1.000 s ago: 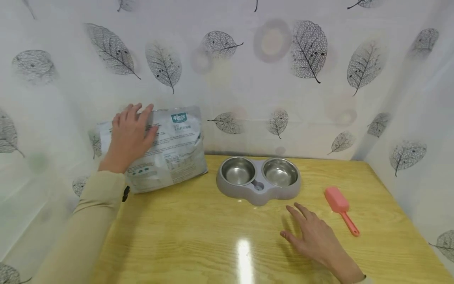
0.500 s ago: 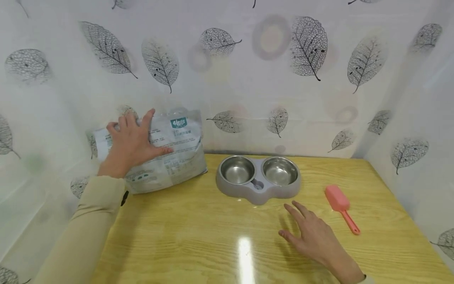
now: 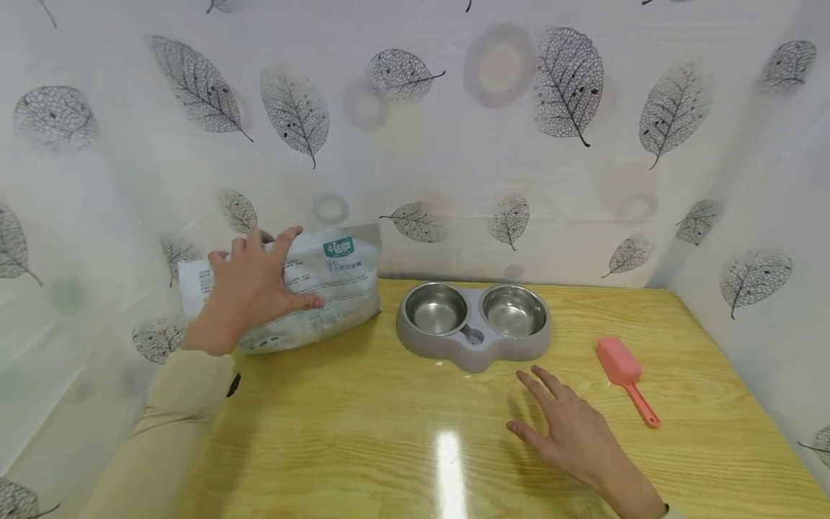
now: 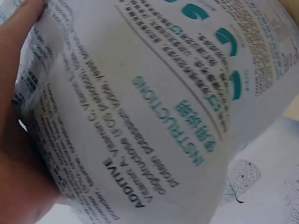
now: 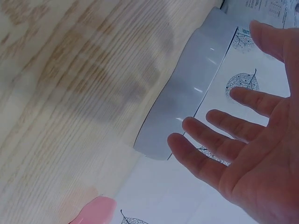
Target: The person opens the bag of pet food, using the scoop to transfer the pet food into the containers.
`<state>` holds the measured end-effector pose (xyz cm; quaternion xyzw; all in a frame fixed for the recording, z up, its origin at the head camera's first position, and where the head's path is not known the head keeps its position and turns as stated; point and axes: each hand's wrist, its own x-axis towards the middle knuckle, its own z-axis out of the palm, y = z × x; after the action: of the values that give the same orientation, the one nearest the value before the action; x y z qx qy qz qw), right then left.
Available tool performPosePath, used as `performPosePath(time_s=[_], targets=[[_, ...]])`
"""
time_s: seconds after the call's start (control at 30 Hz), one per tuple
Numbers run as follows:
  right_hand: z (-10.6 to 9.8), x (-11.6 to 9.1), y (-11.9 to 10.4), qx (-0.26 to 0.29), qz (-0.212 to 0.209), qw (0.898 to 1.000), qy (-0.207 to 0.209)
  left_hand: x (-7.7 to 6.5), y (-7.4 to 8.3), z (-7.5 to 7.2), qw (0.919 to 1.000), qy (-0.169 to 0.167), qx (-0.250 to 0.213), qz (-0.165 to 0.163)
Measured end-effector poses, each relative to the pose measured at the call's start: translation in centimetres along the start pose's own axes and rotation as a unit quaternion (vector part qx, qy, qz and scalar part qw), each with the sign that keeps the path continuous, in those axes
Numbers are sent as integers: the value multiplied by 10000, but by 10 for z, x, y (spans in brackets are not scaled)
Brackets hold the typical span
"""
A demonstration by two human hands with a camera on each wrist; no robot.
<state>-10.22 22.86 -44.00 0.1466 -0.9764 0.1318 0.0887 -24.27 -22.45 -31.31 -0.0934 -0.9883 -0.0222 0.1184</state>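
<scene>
At the back left of the table, a silvery-white pet food bag (image 3: 346, 277) marked "4Legs" lies slumped, its printed side facing me. My left hand (image 3: 249, 292) grips its upper part, thumb across the front and fingertips over the top edge. Printed lines on the bag (image 4: 140, 116) fill the left wrist view, where the hand (image 4: 18, 163) runs along the left side. My right hand (image 3: 573, 432) hovers over the table with fingers spread, holding nothing. Just beyond it stands a grey double pet bowl (image 3: 473, 355) with two steel dishes.
A pink scoop (image 3: 619, 360) lies to the right of my right hand, handle towards me. The wood-grain table (image 3: 363, 440) meets a leaf-printed white curtain (image 3: 441, 166) at the back, and more of it hangs at both sides.
The bag's top has sunk and tipped down. My left hand has come down with it, thumb now stretched across the front. My right hand has hardly moved.
</scene>
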Motion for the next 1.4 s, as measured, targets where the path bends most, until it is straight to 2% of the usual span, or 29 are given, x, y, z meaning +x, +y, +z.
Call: performPosePath(time_s=[0.17, 0.37, 0.53, 0.63, 0.83, 0.97, 1.1, 1.23, 1.3, 1.4], targets=[[2, 0, -2, 28, -91, 9998, 152, -14, 12, 1, 9995, -303, -24, -57], [4, 2, -5, 92, -156, 9995, 247, -35, 24, 11, 9996, -261, 65, 122], [6, 7, -11, 260, -263, 9989, 277, -54, 35, 22, 9993, -349, -93, 69], [9, 11, -14, 302, -411, 9980, 376, -63, 42, 28, 9998, -169, -120, 36], [13, 17, -23, 538, -670, 9941, 657, -77, 53, 46, 9984, 539, 161, 89], [15, 29, -36, 877, -1216, 9823, 1126, -84, 60, 59, 9954, 920, 278, 9], [16, 48, -52, 1117, -1949, 9602, 1659, -87, 67, 70, 9936, 1103, 215, -119], [17, 69, -68, 1304, -2410, 9408, 1995, -88, 78, 80, 9920, 1225, 245, -179], [20, 78, -75, 1346, -2514, 9354, 2090, -88, 83, 84, 9913, 1256, 330, -201], [27, 90, -84, 1276, -2559, 9347, 2111, -89, 90, 90, 9908, 1245, 469, -241]])
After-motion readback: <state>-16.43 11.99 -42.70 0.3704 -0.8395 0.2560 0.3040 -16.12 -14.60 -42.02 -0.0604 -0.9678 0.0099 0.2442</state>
